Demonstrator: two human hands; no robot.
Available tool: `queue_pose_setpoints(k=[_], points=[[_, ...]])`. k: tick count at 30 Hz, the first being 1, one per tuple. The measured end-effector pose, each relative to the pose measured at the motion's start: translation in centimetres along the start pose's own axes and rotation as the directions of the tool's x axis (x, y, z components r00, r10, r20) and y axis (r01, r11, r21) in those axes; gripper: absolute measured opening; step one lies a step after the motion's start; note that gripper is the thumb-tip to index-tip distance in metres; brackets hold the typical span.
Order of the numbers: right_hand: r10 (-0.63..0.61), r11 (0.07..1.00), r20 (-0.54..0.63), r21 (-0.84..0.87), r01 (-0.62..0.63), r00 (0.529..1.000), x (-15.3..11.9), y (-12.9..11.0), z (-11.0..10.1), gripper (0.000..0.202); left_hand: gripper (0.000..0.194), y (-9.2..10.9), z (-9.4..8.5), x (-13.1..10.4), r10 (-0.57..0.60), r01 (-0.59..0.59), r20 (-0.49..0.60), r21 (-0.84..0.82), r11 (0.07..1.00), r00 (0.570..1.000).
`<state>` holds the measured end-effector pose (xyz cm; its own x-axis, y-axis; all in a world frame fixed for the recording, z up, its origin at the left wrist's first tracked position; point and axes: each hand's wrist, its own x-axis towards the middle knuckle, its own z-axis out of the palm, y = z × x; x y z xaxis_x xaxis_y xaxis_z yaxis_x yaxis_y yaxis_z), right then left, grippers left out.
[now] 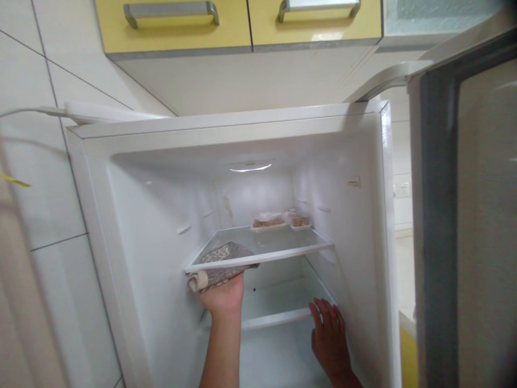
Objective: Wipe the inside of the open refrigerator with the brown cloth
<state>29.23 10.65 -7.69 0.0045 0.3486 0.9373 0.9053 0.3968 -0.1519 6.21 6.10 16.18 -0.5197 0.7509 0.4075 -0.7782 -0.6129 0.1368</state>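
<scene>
A brown patterned cloth (220, 276) is bunched in my left hand (224, 295), which reaches under the left front part of the upper glass shelf (278, 249). Part of the cloth shows through the glass, pressed up against the underside; my left fingers are hidden by cloth and shelf edge. Lower on the right, my right hand (330, 337) holds nothing, its fingers loosely bent and a little apart. Its fingertips rest at the right end of the lower shelf's front edge (278, 319).
Two clear packs of food (269, 221) (299, 220) stand at the back of the upper shelf. The fridge door (438, 226) hangs open on the right. Yellow cupboards (177, 35) with metal handles are above, and a tiled wall (60, 205) runs along the left.
</scene>
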Motion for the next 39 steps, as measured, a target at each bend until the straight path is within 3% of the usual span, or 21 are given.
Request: queue_pose_setpoints(k=[3,7,11,13,15,19,23,27,32,39], points=[[0.028,1.000,-0.004,-0.001,-0.028,1.000,-0.1,-0.3,0.1,0.053,0.048,-3.1,0.2,-0.2,-0.074,0.071,-0.043,-0.057,0.996,0.996],[0.005,1.000,0.007,-0.015,-0.005,1.000,-0.3,-0.1,0.1,0.056,0.047,-9.8,2.1,-2.1,-0.307,0.300,-0.079,-0.094,0.949,0.948],[-0.061,0.997,0.011,-0.051,0.062,0.998,-0.3,0.4,0.1,0.058,0.050,-16.8,4.5,-4.3,-0.463,0.464,0.037,-0.091,0.881,0.886],[-0.074,0.996,-0.026,-0.056,0.072,0.997,-0.1,0.5,0.1,0.053,0.051,-19.0,5.2,-4.8,-0.492,0.495,0.059,-0.075,0.866,0.869],[-0.074,0.996,-0.060,-0.054,0.071,0.995,0.0,0.4,0.1,0.049,0.055,-19.8,5.1,-4.7,-0.509,0.511,0.045,-0.082,0.855,0.859],[-0.064,0.997,-0.050,-0.042,0.062,0.997,0.3,0.5,0.0,0.054,0.052,-19.0,3.8,-3.2,-0.528,0.525,-0.014,-0.086,0.847,0.849],[-0.067,0.997,-0.018,-0.025,0.067,0.998,0.2,0.7,-0.1,0.059,0.047,-16.7,1.9,-0.6,-0.429,0.429,-0.117,-0.031,0.903,0.896],[-0.063,0.998,-0.036,-0.031,0.062,0.997,0.1,0.7,0.0,0.062,0.048,-13.2,-0.1,2.6,-0.335,0.352,-0.235,0.033,0.935,0.912],[-0.043,0.999,-0.059,-0.032,0.041,0.997,0.0,0.4,0.3,0.058,0.050,-8.0,-2.4,6.2,-0.237,0.263,-0.256,0.072,0.962,0.937],[-0.020,1.000,-0.043,0.004,0.020,0.999,-0.2,0.1,0.1,0.055,0.048,-1.9,-4.1,7.6,-0.135,0.166,-0.265,0.097,0.981,0.955]])
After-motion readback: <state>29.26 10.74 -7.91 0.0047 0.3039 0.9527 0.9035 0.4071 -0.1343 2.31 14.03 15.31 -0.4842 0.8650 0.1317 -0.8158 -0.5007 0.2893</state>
